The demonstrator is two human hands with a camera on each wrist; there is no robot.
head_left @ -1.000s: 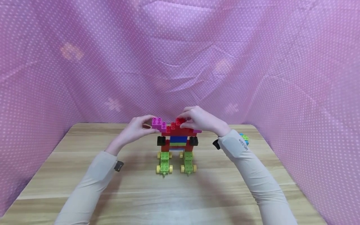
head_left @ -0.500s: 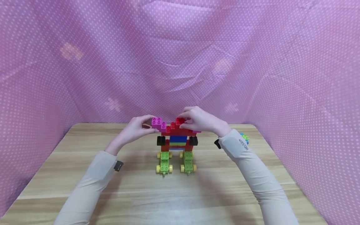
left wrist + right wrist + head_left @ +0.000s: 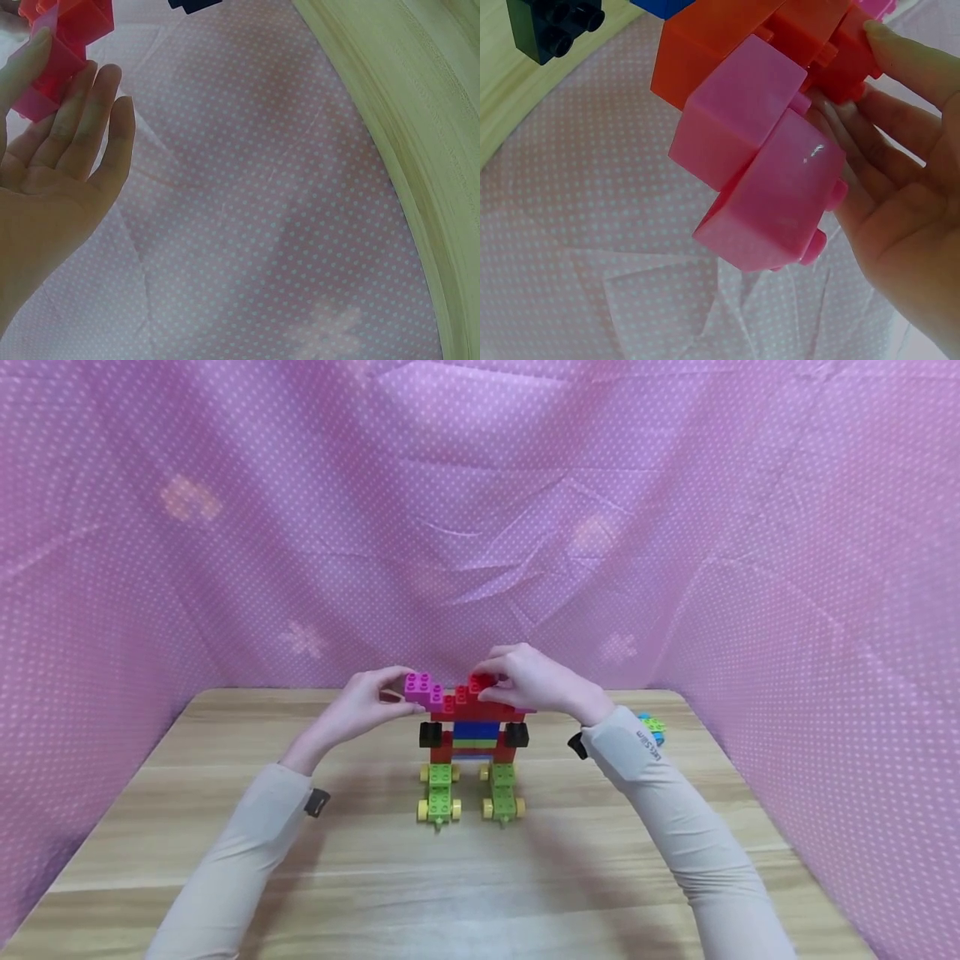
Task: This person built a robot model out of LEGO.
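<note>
A toy-brick figure stands upright at the middle of the table, on two green wheeled bases (image 3: pixel 439 797). My left hand (image 3: pixel 366 697) pinches the stepped pink bricks (image 3: pixel 422 692) at its upper left between thumb and fingers. On top, my right hand (image 3: pixel 536 681) grips a red brick (image 3: pixel 477 685) and hides part of that side. Seen from the right wrist, two pink bricks (image 3: pixel 772 187) hang beside the right hand's fingers, joined to red ones. Lower on the figure are a blue brick (image 3: pixel 476 731) and a black brick (image 3: pixel 430 735) at each side.
A small green and blue brick piece (image 3: pixel 652 727) lies at the table's right, beyond the right forearm. Pink dotted cloth (image 3: pixel 480 527) hangs behind and along both sides of the wooden table (image 3: pixel 360 877).
</note>
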